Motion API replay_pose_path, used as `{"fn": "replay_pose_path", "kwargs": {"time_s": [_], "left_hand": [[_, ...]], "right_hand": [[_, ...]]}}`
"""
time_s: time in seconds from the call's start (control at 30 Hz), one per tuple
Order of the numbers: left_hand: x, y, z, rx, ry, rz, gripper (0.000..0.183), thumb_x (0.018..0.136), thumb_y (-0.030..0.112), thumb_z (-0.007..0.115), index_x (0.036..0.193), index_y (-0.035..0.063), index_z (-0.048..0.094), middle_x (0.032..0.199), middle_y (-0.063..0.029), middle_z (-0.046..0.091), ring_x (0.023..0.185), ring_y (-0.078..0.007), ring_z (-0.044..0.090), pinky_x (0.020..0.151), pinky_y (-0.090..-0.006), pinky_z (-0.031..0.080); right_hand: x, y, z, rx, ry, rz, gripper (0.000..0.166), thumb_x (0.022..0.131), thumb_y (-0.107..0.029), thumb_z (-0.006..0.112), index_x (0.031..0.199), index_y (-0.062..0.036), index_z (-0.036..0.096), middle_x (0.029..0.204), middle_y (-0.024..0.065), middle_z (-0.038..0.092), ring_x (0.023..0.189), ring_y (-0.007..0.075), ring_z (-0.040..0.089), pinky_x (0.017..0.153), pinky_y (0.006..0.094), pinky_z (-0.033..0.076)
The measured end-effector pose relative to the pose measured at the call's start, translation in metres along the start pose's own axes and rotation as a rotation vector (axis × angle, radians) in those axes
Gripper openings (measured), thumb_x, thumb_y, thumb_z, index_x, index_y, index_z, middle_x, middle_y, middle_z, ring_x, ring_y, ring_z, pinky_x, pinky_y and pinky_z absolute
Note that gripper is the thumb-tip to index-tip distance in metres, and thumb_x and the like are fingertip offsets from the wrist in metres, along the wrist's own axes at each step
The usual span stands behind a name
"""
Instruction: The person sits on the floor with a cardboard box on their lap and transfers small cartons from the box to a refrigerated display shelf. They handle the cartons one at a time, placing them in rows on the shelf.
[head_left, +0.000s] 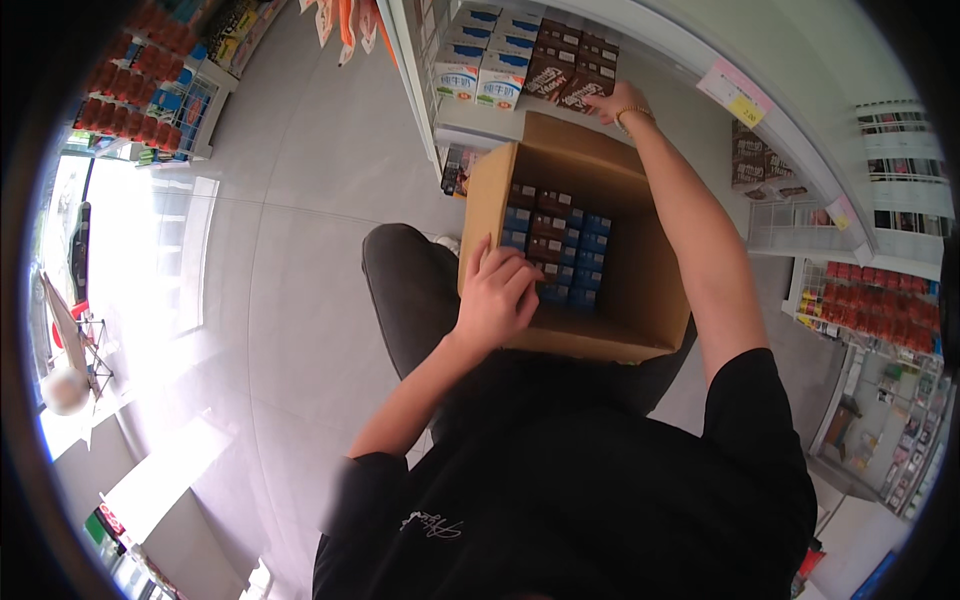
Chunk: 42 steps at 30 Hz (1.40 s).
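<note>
My right hand (619, 103) reaches onto a white shelf (660, 97). Its fingertips touch the front right of a dark brown drink carton (587, 88), one of several standing in rows; whether they grip it is unclear. Left of them stand white and blue milk cartons (500, 79), also in rows. Below the shelf, an open cardboard box (645, 277) sits between my legs. Inside it are brown cartons (547, 225) and blue cartons (589, 259), packed together on the left. My left hand (499, 292) holds the box's left rim, partly covering the nearest cartons, with its fingers bent.
A price strip with tags (739, 94) runs along the shelf edge at right. More brown cartons (757, 161) stand farther right. Red-packed goods hang on a rack (135, 97) at left and another (877, 300) at right. Grey tiled floor (322, 150) extends leftward.
</note>
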<state>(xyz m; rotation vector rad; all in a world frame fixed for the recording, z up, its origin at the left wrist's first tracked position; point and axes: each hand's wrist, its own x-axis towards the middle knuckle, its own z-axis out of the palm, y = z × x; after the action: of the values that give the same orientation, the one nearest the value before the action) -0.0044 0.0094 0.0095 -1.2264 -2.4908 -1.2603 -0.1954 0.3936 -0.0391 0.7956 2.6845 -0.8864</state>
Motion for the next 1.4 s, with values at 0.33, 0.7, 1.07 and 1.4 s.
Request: {"fn": "replay_pose_path", "kwargs": {"time_s": [0.33, 0.7, 1.07, 1.4], "left_hand": [[0.009, 0.015, 0.002, 0.149, -0.159, 0.141, 0.023, 0.076, 0.004, 0.070, 0.098, 0.0084, 0.068, 0.103, -0.0036, 0.067, 0.107, -0.0233, 0.064, 0.108, -0.0466, 0.045], [0.039, -0.067, 0.155, 0.689, -1.200, 0.192, 0.025, 0.086, 0.022, 0.070, 0.106, 0.0098, 0.076, 0.108, -0.0092, 0.077, 0.099, -0.0272, 0.075, 0.078, -0.0423, 0.059], [-0.005, -0.109, 0.216, 0.854, -1.114, 0.459, 0.024, 0.090, 0.022, 0.061, 0.102, 0.0101, 0.079, 0.103, -0.0117, 0.076, 0.089, -0.0305, 0.074, 0.059, -0.0515, 0.056], [0.003, -0.094, 0.193, 0.718, -0.981, 0.547, 0.020, 0.087, 0.017, 0.066, 0.097, 0.0042, 0.077, 0.106, -0.0176, 0.071, 0.096, -0.0322, 0.072, 0.075, -0.0441, 0.060]], "right_hand": [[-0.190, -0.015, -0.010, 0.343, 0.515, -0.382, 0.037, 0.091, -0.033, 0.071, 0.116, -0.0062, 0.070, 0.099, 0.0128, 0.076, 0.092, 0.0256, 0.074, 0.084, 0.0369, 0.057], [-0.344, 0.068, 0.074, 0.243, -0.136, -0.092, 0.044, 0.095, -0.023, 0.067, 0.136, -0.0060, 0.060, 0.112, 0.0134, 0.075, 0.103, 0.0307, 0.072, 0.091, 0.0415, 0.056], [-0.344, 0.069, 0.085, 0.246, -0.097, -0.135, 0.044, 0.095, -0.028, 0.066, 0.135, -0.0098, 0.060, 0.109, 0.0107, 0.075, 0.102, 0.0310, 0.071, 0.089, 0.0446, 0.056], [-0.339, 0.075, 0.081, 0.274, -0.108, -0.099, 0.044, 0.093, -0.027, 0.069, 0.133, -0.0086, 0.062, 0.106, 0.0126, 0.075, 0.102, 0.0320, 0.071, 0.088, 0.0443, 0.057]]}}
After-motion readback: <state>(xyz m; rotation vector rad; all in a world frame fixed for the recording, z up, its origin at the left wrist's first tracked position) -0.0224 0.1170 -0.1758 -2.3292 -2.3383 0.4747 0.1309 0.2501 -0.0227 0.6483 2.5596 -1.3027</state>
